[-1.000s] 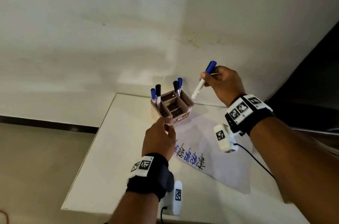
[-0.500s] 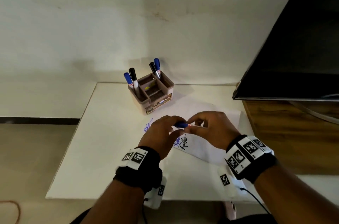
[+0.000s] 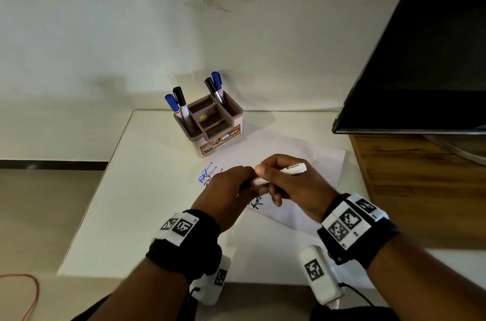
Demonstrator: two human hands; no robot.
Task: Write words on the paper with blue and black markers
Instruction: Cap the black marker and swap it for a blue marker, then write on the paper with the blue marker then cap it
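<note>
Both hands meet over the paper (image 3: 310, 160), joined on one marker (image 3: 290, 172). Right hand (image 3: 292, 189) — fingers wrapped around the white barrel, whose blunt end sticks out past the knuckles to the right. Left hand (image 3: 227, 190) — fist closed over the marker's other end, where a dark stub shows between the two hands; whether that is the cap or the tip cannot be told. The marker is held just above the sheet, roughly level.

Paper: lies flat on the white counter (image 3: 126, 189), under and beyond both hands. Blue and black writing (image 3: 206, 176) shows just left of the left hand, and more black letters peek out below the right-hand fingers.

Holder (image 3: 210, 126): a brown, compartmented box standing on the counter beyond the hands, near the paper's far edge. Two markers — one blue-capped, one black-capped (image 3: 177, 105) — stand in its left compartment, and a second such pair (image 3: 214, 86) leans in its far right one. Both wrists carry black bands (image 3: 352, 228) with printed square tags.
</note>
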